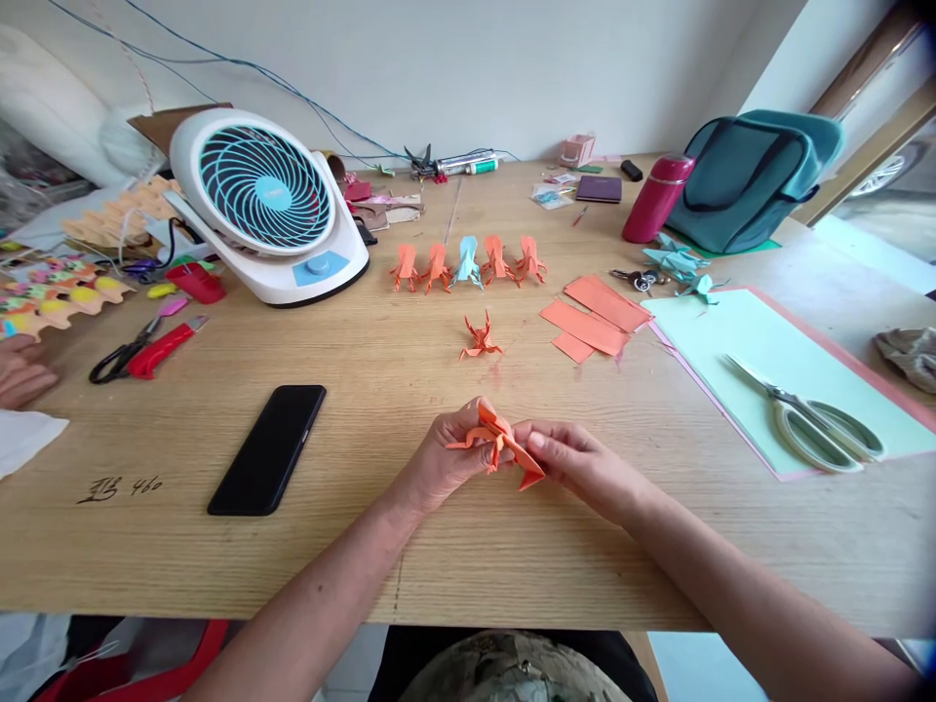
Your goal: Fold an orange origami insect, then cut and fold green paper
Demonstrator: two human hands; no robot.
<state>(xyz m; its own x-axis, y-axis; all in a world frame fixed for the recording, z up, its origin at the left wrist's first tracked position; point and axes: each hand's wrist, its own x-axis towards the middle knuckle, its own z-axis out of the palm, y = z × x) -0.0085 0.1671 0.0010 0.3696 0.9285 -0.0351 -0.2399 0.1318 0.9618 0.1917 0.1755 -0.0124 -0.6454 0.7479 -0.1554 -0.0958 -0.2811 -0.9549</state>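
Observation:
An orange folded-paper figure (504, 444) with thin bent legs is held between my two hands above the near middle of the table. My left hand (454, 450) pinches it from the left, thumb on top. From the other side, my right hand (566, 458) grips its edge between thumb and fingers. Just beyond them a smaller orange spiky paper piece (481, 339) rests on the wood. Farther back stands a row of several paper insects, orange ones (495, 258) with a light blue one (468, 261) in the middle.
A black phone (267, 450) lies left of my hands, with a white fan (267, 200) behind it. Right are orange paper strips (592, 322), scissors (811, 414) on pale green sheets (702, 341), a pink bottle (658, 198) and a teal bag (750, 180). Another person's hand (21, 372) shows far left.

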